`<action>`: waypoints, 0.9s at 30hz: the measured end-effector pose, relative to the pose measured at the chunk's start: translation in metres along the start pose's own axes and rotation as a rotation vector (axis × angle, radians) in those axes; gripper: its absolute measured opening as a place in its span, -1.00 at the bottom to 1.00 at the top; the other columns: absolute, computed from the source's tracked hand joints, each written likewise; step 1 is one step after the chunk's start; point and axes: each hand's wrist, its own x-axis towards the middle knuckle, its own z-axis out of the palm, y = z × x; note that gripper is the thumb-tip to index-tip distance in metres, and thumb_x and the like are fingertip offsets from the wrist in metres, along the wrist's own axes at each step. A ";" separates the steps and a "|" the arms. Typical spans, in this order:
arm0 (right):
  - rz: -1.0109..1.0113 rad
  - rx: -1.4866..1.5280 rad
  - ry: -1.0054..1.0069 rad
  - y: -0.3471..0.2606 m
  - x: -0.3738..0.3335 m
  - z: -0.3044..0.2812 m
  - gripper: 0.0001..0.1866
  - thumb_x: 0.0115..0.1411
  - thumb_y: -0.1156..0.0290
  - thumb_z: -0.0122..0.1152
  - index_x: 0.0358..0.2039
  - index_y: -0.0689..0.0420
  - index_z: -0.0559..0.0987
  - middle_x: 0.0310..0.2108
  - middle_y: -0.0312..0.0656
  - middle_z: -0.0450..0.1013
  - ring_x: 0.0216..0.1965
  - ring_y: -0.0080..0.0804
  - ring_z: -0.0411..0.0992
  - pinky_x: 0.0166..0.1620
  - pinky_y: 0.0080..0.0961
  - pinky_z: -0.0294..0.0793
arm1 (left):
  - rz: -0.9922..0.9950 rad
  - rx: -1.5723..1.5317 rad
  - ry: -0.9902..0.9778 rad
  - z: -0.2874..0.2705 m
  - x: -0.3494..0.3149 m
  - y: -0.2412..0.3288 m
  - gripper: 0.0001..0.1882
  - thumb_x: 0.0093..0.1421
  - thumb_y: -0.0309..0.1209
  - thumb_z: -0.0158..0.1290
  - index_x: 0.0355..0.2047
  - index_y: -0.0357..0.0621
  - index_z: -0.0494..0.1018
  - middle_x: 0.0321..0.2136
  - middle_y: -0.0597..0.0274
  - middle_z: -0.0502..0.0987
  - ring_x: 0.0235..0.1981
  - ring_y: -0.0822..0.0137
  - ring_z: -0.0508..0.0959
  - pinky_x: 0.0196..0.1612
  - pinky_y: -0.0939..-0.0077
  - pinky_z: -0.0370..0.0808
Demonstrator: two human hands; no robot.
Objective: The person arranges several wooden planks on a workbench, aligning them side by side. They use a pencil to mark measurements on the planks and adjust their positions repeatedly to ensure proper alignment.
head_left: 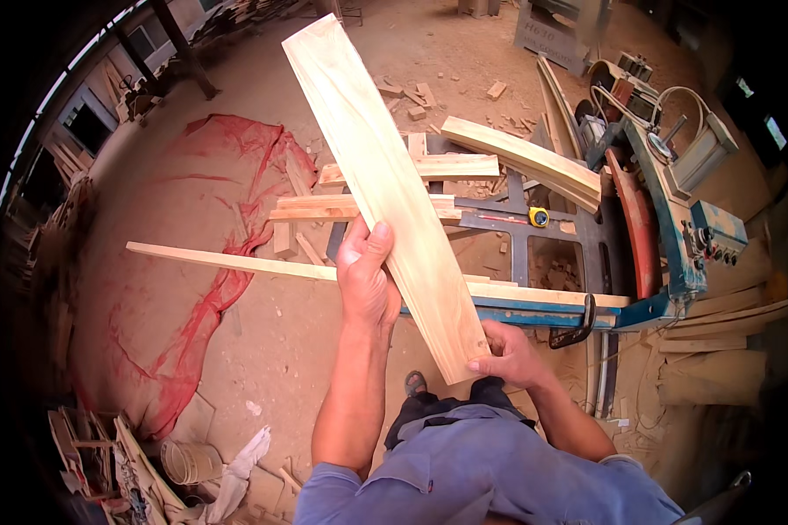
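Note:
A long, pale wooden board (385, 184) slants across the middle of the view, its far end to the upper left. My left hand (364, 276) is closed around its left edge below the middle, thumb on the upper face. At the near end, my right hand (508, 353) grips the right corner, thumb on top and fingers underneath. The board is held above a blue and dark metal saw frame (518, 254). Behind it, shorter wooden pieces (464, 166) lie on that frame, partly covered by the board.
A blue machine with a control box (718, 229) stands at the right. A yellow tape measure (538, 216) sits on the frame. One long thin strip (228, 261) juts out leftward. Red sheeting (184, 227) covers the left floor; a white bucket (190, 461) and offcuts are at lower left.

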 end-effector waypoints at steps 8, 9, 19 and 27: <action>-0.146 -0.482 0.154 -0.006 -0.017 0.005 -0.31 0.10 0.48 0.42 0.25 0.36 0.42 -0.01 -0.15 0.57 -0.04 -0.50 0.52 0.06 -0.48 0.50 | -0.010 0.105 0.031 0.011 0.004 -0.015 -0.48 0.39 -0.37 0.16 0.25 -0.39 0.35 0.03 0.04 0.59 -0.01 0.28 0.62 0.12 0.35 0.56; -0.193 -0.583 0.195 -0.007 -0.021 0.010 -0.29 0.08 0.49 0.42 0.26 0.36 0.41 -0.02 -0.13 0.58 -0.04 -0.48 0.52 0.07 -0.47 0.50 | -0.016 0.181 0.013 0.011 0.004 -0.017 -0.49 0.38 -0.36 0.18 0.24 -0.38 0.37 0.01 0.05 0.60 -0.03 0.29 0.62 0.11 0.35 0.56; -0.557 -1.313 0.422 0.003 -0.036 0.036 0.01 -0.07 0.50 0.42 0.43 0.33 0.19 0.36 0.33 0.19 0.34 0.30 0.25 0.34 0.04 0.28 | -0.136 -0.283 0.036 0.001 0.005 -0.053 -0.14 0.43 0.38 -0.42 0.14 -0.21 0.39 -0.20 -0.12 0.57 -0.23 -0.07 0.60 -0.13 0.02 0.57; -0.390 -1.219 0.462 0.008 -0.045 0.039 0.13 -0.13 0.39 0.57 0.41 0.41 0.14 0.33 0.33 0.22 0.31 0.28 0.27 0.33 0.05 0.27 | -0.100 -0.373 -0.074 -0.010 -0.011 -0.055 0.04 0.29 0.55 -0.46 0.21 -0.18 0.37 -0.17 -0.22 0.58 -0.24 -0.12 0.60 -0.18 0.02 0.59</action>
